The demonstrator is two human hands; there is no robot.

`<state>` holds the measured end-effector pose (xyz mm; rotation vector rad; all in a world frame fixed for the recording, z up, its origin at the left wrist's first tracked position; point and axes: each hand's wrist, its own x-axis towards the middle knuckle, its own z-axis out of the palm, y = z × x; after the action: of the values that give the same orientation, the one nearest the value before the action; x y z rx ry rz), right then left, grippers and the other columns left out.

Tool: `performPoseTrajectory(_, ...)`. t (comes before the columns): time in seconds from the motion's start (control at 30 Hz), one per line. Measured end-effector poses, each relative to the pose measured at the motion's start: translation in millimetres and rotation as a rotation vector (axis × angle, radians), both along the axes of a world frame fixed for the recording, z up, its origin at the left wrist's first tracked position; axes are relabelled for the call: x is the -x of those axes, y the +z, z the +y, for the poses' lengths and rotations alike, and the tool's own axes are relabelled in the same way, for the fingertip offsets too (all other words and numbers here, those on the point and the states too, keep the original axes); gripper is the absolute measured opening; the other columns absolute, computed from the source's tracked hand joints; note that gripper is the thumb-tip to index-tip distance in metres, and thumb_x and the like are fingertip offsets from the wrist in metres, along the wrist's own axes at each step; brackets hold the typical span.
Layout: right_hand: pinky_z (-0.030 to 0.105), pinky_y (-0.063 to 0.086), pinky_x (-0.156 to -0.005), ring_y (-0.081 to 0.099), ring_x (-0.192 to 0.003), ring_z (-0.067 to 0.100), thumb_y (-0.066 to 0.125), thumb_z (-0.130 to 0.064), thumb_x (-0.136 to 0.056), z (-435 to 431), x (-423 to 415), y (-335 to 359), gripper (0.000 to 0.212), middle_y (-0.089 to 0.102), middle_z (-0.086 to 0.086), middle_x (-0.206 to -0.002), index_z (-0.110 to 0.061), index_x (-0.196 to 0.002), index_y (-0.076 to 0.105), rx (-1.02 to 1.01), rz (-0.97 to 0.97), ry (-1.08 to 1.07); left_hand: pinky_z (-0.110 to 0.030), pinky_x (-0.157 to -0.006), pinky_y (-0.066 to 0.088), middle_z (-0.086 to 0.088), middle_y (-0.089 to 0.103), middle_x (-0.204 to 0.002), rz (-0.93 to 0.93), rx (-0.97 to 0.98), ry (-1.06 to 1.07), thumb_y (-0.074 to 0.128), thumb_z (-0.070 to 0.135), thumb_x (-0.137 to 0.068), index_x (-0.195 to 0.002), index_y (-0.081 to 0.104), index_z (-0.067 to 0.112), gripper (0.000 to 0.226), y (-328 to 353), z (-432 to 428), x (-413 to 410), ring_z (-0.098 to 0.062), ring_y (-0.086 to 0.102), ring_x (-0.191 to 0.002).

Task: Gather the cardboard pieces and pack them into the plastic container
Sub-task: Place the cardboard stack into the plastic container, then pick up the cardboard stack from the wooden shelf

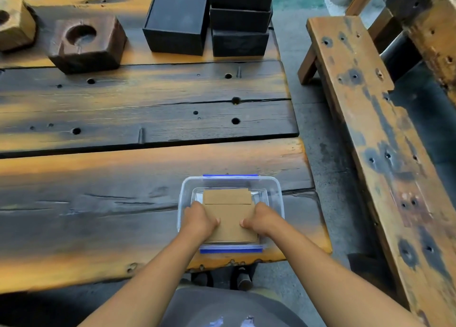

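Cardboard pieces [230, 218], flat brown rectangles in a stack, lie inside the clear plastic container with blue clips [276, 191] near the front edge of the dark weathered plank table [123, 178]. The left hand [198, 219] and right hand [261, 218] press down on the stack's two sides, thumbs on top; the other fingers curl over the edges out of sight, so how tightly they grip cannot be told. How many pieces are stacked is unclear. Far back stand black square boxes [176, 21], partly cut off at the top, and a dark wooden block with a round hollow [86, 43]. A worn wooden bench [365, 119] runs along the right.
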<state>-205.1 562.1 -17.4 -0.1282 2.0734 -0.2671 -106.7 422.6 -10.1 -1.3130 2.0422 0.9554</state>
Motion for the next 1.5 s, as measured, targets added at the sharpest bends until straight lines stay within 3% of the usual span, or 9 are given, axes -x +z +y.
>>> performPoseTrajectory(0.1, 0.032, 0.044, -0.074, 0.056, -0.094, 0.023, 0.071, -0.047, -0.081, -0.7, -1.8, -5.8, 0.052, 0.060, 0.009, -0.120, -0.015, -0.115, 0.049, -0.028, 0.025, 0.028, -0.034, -0.083, 0.043, -0.015, 0.045, -0.130, -0.008, 0.008, -0.009, 0.072, 0.036, -0.084, -0.122, 0.046, 0.007, 0.055, -2.1, 1.9, 1.6, -0.030, 0.055, -0.109)
performPoseTrajectory(0.23, 0.031, 0.042, -0.071, 0.053, -0.087, 0.022, 0.071, -0.046, -0.081, -3.0, 0.0, -9.9, 0.043, 0.061, 0.008, -0.117, -0.018, -0.100, 0.045, -0.046, 0.061, 0.058, -0.032, -0.081, 0.042, -0.015, 0.044, -0.130, -0.005, 0.019, -0.022, 0.070, 0.036, -0.085, -0.125, 0.044, 0.007, 0.055, -3.6, 2.4, 3.3, -0.025, 0.053, -0.097)
performPoseTrajectory(0.37, 0.030, 0.041, -0.069, 0.051, -0.084, 0.021, 0.071, -0.045, -0.081, -2.7, 1.8, -11.4, 0.042, 0.062, 0.008, -0.116, -0.018, -0.098, 0.044, -0.041, 0.059, 0.072, -0.034, -0.085, 0.044, -0.015, 0.045, -0.130, -0.015, 0.017, -0.036, 0.071, 0.037, -0.085, -0.125, 0.044, 0.007, 0.057, -1.8, 1.7, 3.8, -0.030, 0.056, -0.108)
performPoseTrajectory(0.53, 0.031, 0.044, -0.076, 0.059, -0.109, 0.027, 0.069, -0.045, -0.083, 0.8, 1.6, -2.0, 0.064, 0.058, 0.011, -0.126, -0.010, -0.130, 0.041, -0.039, 0.044, 0.068, -0.035, -0.088, 0.046, -0.015, 0.045, -0.131, -0.006, 0.008, -0.062, 0.070, 0.037, -0.084, -0.126, 0.042, 0.008, 0.059, 7.3, -1.6, -0.7, -0.031, 0.056, -0.112)
performPoseTrajectory(0.67, 0.030, 0.043, -0.075, 0.058, -0.104, 0.026, 0.065, -0.042, -0.085, 8.0, 2.1, 21.4, 0.056, 0.060, 0.011, -0.124, -0.010, -0.126, 0.044, -0.008, 0.062, 0.032, -0.036, -0.089, 0.050, -0.013, 0.051, -0.129, 0.066, -0.013, -0.163, 0.066, 0.032, -0.086, -0.129, 0.044, 0.010, 0.054, 18.3, -11.9, -3.4, -0.030, 0.058, -0.110)
performPoseTrajectory(1.1, 0.028, 0.043, -0.061, 0.061, -0.085, 0.021, 0.063, -0.045, -0.083, 71.1, -88.4, 79.4, 0.033, 0.060, 0.001, -0.089, -0.020, -0.103, 0.056, 0.135, 0.261, -0.634, -0.036, -0.089, 0.051, -0.010, 0.062, -0.122, 0.405, 0.027, -1.050, 0.058, 0.020, -0.088, -0.119, 0.058, 0.011, 0.033, 63.5, 24.1, 25.6, -0.027, 0.060, -0.111)
performPoseTrajectory(1.23, 0.033, 0.046, -0.069, 0.057, -0.078, 0.022, 0.065, -0.044, -0.083, 115.9, -133.0, 81.2, 0.026, 0.059, 0.002, -0.082, -0.020, -0.083, 0.054, 0.113, 0.307, -0.892, -0.030, -0.076, 0.047, -0.011, 0.066, -0.115, 0.395, -0.069, -1.318, 0.056, 0.023, -0.089, -0.123, 0.056, 0.013, 0.036, 68.5, 80.5, 16.8, -0.029, 0.062, -0.104)
performPoseTrajectory(1.4, 0.034, 0.048, -0.083, 0.062, -0.099, 0.028, 0.065, -0.044, -0.085, 184.7, -200.9, 82.9, 0.035, 0.066, 0.010, -0.098, -0.011, -0.097, 0.064, 0.016, 0.397, -1.128, -0.030, -0.085, 0.047, -0.009, 0.067, -0.118, 0.434, -0.096, -1.627, 0.056, 0.020, -0.087, -0.123, 0.057, 0.014, 0.037, 74.5, 172.9, -7.0, -0.029, 0.061, -0.111)
performPoseTrajectory(1.5, 0.034, 0.046, -0.075, 0.062, -0.090, 0.028, 0.064, -0.038, -0.087, 228.9, -255.3, 78.6, 0.027, 0.062, 0.010, -0.086, -0.011, -0.088, 0.061, 0.015, 0.408, -1.288, -0.032, -0.085, 0.050, -0.009, 0.067, -0.121, 0.419, -0.117, -1.805, 0.053, 0.017, -0.088, -0.127, 0.055, 0.017, 0.039, 77.2, 236.2, -30.2, -0.027, 0.063, -0.110)
